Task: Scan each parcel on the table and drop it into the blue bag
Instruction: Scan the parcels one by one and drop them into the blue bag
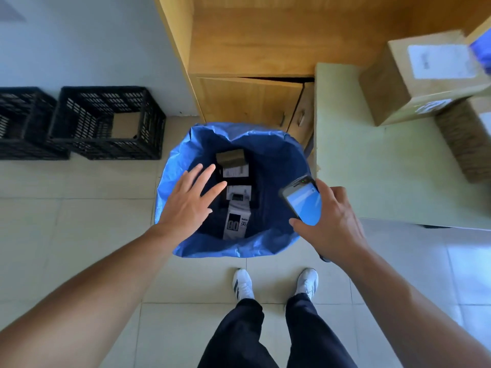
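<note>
The blue bag (pixel 276 155) stands open on the floor in front of my feet. Several parcels lie inside it, among them a black-and-white package (pixel 236 221) and a small brown box (pixel 230 158). My left hand (pixel 190 200) hovers over the bag's left side, empty, fingers spread. My right hand (pixel 334 221) is at the bag's right rim and holds a handheld scanner (pixel 303 201) with a lit blue screen. On the pale green table (pixel 385 181) to the right sits a cardboard parcel (pixel 414 83) with a white label.
Two black plastic crates (pixel 106 123) stand on the tiled floor at the left by the wall. A wooden cabinet (pixel 252 99) rises behind the bag. A woven brown box (pixel 465 139) sits at the table's right edge. Something blue (pixel 482 53) shows at the far right.
</note>
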Tool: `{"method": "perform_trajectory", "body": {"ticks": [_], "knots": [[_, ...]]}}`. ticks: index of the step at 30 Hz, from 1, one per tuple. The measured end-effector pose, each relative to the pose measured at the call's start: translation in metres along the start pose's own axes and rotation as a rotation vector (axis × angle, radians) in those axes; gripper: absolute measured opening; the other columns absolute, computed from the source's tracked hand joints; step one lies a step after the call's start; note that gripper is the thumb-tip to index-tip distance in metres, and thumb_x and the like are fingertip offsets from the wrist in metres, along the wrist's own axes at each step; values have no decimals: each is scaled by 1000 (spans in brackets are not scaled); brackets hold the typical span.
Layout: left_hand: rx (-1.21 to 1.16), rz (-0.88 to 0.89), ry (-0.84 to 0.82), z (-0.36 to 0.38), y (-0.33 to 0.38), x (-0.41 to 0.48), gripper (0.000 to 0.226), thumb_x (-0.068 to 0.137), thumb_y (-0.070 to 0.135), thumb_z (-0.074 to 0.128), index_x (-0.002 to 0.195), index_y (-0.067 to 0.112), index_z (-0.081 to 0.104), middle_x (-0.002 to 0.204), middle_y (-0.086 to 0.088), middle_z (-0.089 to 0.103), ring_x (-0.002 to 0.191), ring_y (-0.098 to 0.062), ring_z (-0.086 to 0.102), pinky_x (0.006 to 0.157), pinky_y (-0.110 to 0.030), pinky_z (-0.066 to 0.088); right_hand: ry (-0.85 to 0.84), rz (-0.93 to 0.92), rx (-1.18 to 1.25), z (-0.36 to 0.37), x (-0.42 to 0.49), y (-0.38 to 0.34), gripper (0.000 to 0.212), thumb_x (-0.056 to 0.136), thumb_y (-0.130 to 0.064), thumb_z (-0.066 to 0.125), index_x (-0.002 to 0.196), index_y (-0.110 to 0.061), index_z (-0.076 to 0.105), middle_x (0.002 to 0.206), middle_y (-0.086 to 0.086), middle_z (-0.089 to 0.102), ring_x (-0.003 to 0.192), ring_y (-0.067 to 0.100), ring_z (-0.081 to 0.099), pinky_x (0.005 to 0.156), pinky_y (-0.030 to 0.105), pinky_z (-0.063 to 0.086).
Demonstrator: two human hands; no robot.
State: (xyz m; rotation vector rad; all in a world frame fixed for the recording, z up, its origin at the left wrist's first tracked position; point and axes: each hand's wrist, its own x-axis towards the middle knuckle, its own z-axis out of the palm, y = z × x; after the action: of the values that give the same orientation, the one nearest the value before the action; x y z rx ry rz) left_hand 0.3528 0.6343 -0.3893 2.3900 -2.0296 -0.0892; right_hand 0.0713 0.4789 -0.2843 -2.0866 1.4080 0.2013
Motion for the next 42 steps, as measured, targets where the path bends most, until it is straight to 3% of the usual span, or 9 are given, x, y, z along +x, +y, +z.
{"method": "perform_trajectory", "body": {"ticks": [6,13,20,25,29,33,42], "knots": [[37,73,19,-41,25,31,88,70,29,92,149,23,52,165,-16,32,146,-42,34,116,-59,34,61,1,51,-29,-13,16,91,77,-55,70,150,-35,20,128,-7,34,73,24,58,58,36,55],[68,199,84,-101,91,97,87,74,30,89,151,23,49,165,-15,31,147,-41,33,118,-60,32,193,35,146,-88,-26,60,91,78,-51,70,152,-31,21,130,-7,36,106,19,53,71,30,39],[76,342,129,-160,207,167,83,77,38,87,150,24,49,165,-14,31,149,-39,32,119,-62,30,326,64,228,-161,-40,142,94,74,-51,72,151,-31,22,124,-7,35,107,19,53,71,32,49],[52,403,124,-178,306,214,97,80,52,80,159,26,30,165,-13,31,147,-37,36,112,-55,41,406,123,220,-211,-50,223,99,72,-54,72,152,-30,18,126,-4,35,111,20,51,81,35,51],[14,446,96,-177,393,241,96,86,63,67,162,27,20,167,-10,25,148,-34,33,107,-53,46,435,206,203,-238,-62,290,100,72,-56,70,153,-30,16,124,-4,36,100,20,53,73,35,54],[-26,562,84,-170,484,261,96,85,66,66,161,24,24,167,-10,25,150,-32,30,111,-51,43,436,311,245,-252,-74,352,96,72,-56,69,149,-34,16,124,-5,34,94,21,54,63,41,59],[-115,634,52,-164,607,332,98,79,64,74,157,24,30,161,-12,37,145,-33,37,111,-51,42,473,489,326,-285,-87,441,93,72,-55,69,147,-36,17,113,-10,30,93,17,48,64,40,59]]}}
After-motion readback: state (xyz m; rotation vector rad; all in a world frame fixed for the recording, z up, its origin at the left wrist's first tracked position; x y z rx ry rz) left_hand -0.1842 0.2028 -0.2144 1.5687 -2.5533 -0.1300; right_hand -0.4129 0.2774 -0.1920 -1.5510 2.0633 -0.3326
